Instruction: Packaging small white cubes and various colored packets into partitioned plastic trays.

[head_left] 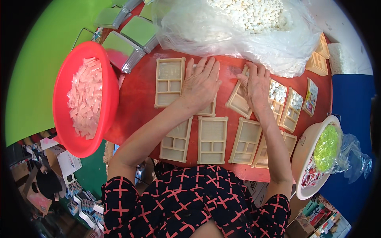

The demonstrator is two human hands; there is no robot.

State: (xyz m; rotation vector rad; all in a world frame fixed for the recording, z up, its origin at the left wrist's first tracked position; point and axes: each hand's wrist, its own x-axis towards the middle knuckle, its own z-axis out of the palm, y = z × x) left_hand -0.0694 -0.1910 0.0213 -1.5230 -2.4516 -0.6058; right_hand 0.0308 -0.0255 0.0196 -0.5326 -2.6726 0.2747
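Several beige plastic compartment trays lie on the red table. My left hand [200, 87] rests palm down with its fingers stretched over one tray [208, 110], hiding most of it; another tray [168, 83] lies just left of it. My right hand [257, 87] has its fingers bent over the far end of a slanted tray [239, 102], with the thumb along its side. Right of that hand, one tray [277, 93] and a second tray [292, 111] hold small white pieces in their far compartments. In the near row, a tray [212, 139] has no pieces in it.
A clear plastic bag [190, 27] of white cubes [254, 16] covers the table's far side. At left stands a red basin [59, 99] of pink packets [85, 99]. A white basin [300, 158] with a green bundle [326, 148] is at right. Clear-lidded boxes [139, 31] stand far left.
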